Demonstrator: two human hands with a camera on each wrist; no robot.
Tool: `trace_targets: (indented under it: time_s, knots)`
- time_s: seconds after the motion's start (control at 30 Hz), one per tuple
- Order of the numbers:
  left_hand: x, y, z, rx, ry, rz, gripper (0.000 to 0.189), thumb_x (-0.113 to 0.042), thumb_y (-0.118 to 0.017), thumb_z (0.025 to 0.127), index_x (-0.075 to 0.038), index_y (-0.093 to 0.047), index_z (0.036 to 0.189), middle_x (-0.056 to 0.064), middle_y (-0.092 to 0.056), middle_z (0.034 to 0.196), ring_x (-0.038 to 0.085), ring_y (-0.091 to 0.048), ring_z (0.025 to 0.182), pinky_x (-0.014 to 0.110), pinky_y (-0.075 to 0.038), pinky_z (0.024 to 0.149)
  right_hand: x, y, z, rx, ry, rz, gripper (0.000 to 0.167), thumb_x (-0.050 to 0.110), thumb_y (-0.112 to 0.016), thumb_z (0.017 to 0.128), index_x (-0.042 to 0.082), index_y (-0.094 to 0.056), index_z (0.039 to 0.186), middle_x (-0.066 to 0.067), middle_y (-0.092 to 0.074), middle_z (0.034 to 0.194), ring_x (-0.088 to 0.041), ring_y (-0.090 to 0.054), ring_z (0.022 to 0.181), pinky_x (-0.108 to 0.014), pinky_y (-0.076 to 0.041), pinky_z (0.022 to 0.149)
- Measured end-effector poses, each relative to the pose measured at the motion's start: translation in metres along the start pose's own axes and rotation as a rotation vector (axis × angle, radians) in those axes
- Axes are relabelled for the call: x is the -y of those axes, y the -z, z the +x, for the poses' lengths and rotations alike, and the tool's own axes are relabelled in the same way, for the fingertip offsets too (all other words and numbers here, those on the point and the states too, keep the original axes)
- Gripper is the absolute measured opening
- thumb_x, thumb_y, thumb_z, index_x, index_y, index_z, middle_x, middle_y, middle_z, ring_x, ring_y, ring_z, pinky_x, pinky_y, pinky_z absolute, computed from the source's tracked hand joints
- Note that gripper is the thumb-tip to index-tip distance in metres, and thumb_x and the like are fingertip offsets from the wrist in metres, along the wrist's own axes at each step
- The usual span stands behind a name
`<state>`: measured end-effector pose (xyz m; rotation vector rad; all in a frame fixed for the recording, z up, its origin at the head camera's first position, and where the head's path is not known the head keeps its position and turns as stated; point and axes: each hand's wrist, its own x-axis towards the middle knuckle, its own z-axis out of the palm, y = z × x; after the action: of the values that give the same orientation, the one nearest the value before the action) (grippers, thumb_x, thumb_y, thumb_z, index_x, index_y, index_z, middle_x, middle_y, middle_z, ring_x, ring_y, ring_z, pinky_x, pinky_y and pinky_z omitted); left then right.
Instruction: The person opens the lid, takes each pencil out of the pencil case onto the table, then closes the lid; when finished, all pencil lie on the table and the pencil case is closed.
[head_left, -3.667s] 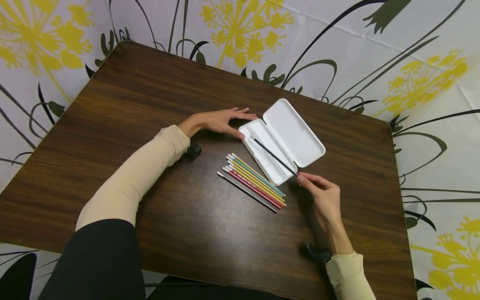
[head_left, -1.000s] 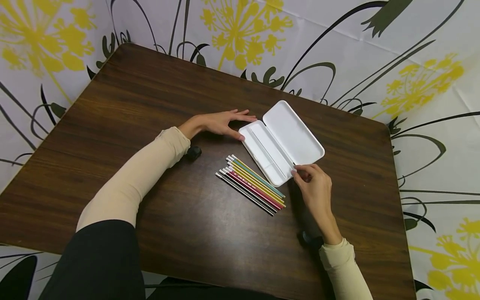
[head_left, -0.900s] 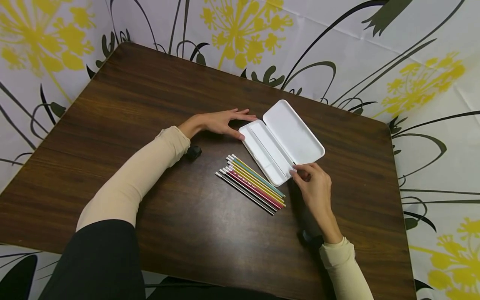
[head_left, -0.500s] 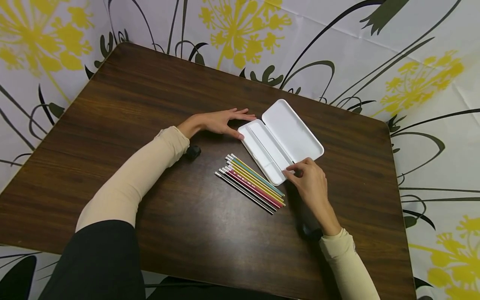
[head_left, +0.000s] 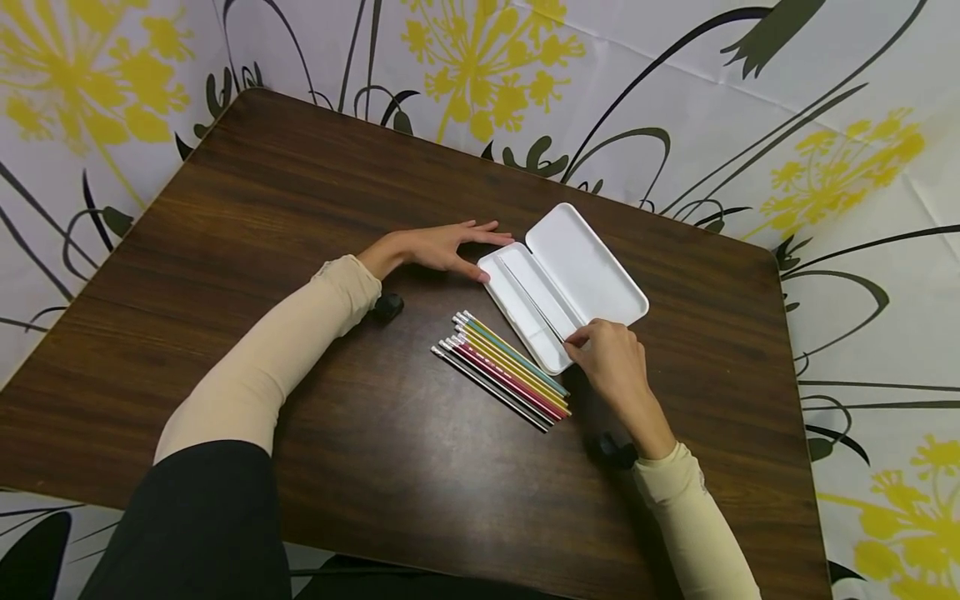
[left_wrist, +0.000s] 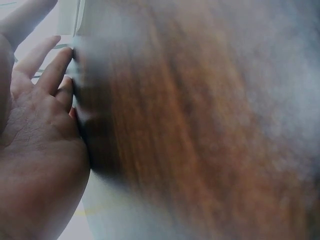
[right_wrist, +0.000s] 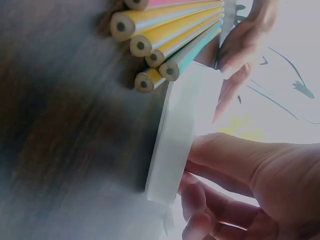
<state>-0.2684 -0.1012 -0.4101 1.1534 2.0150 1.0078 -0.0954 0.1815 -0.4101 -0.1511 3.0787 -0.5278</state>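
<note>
A white pencil case (head_left: 587, 258) lies with its lid raised on the table. Its lower tray (head_left: 536, 340) has a thin dividing strip (head_left: 528, 293) running lengthwise. At that strip's near end, my right hand (head_left: 613, 360) reaches inside with thumb and finger pinched together. The right wrist view shows this hand's curled fingers over the case's end wall (right_wrist: 175, 150); their tips are hidden. My left hand (head_left: 438, 246) spreads at the far end, thumb touching the tray's corner. Beside the case, pencils (head_left: 506, 375) in teal, yellow, red and black lie side by side.
The brown wooden table (head_left: 300, 183) extends around the case and pencils. Black wrist devices (head_left: 388, 307) sit at both cuffs. Behind the table hangs a white cloth (head_left: 675, 83) with yellow flowers.
The black pencil formerly in my right hand now lies in the row with the others. Since then my right hand has moved leftward along the tray's near end. My left hand stays put.
</note>
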Motion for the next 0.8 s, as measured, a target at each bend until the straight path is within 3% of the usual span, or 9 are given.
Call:
trace_targets:
  time_s: [0.23,0.43,0.6,0.8]
  knots:
    - [0.0,0.0,-0.001,0.0,-0.004,0.003,0.071,-0.016,-0.067,0.094,-0.003,-0.029,0.153,0.02,-0.012,0.16,0.037,0.002,0.147,0.051,0.005,0.116,-0.001,-0.003,-0.001,-0.021,-0.009,0.03,0.006,0.019,-0.078,0.083,0.014,-0.08,0.08,-0.001,-0.07,0.079,-0.024,-0.064,0.071,-0.046,-0.051,0.059]
    - [0.001,0.0,0.0,0.003,-0.013,0.0,0.071,-0.016,-0.067,0.095,-0.003,-0.029,0.153,0.021,-0.011,0.16,0.036,0.001,0.147,0.051,0.005,0.116,-0.006,-0.007,-0.007,-0.137,-0.005,0.064,0.007,0.02,-0.078,0.082,0.015,-0.078,0.078,0.0,-0.067,0.072,-0.018,-0.059,0.064,-0.041,-0.048,0.056]
    - [0.0,0.0,-0.001,0.004,0.01,0.014,0.071,-0.016,-0.067,0.095,-0.004,-0.029,0.153,0.02,-0.011,0.161,0.037,0.002,0.147,0.052,0.004,0.116,-0.013,-0.007,-0.01,-0.196,0.046,0.2,0.007,0.015,-0.08,0.082,0.008,-0.078,0.083,-0.002,-0.071,0.072,-0.016,-0.064,0.063,-0.037,-0.049,0.062]
    - [0.006,-0.001,0.003,0.0,-0.02,0.017,0.072,-0.017,-0.067,0.094,-0.003,-0.029,0.153,0.021,-0.012,0.16,0.036,0.0,0.147,0.052,0.005,0.116,-0.024,-0.007,-0.011,-0.193,0.019,0.382,0.008,0.015,-0.082,0.081,0.009,-0.079,0.086,0.0,-0.073,0.076,-0.013,-0.068,0.066,-0.021,-0.052,0.058]
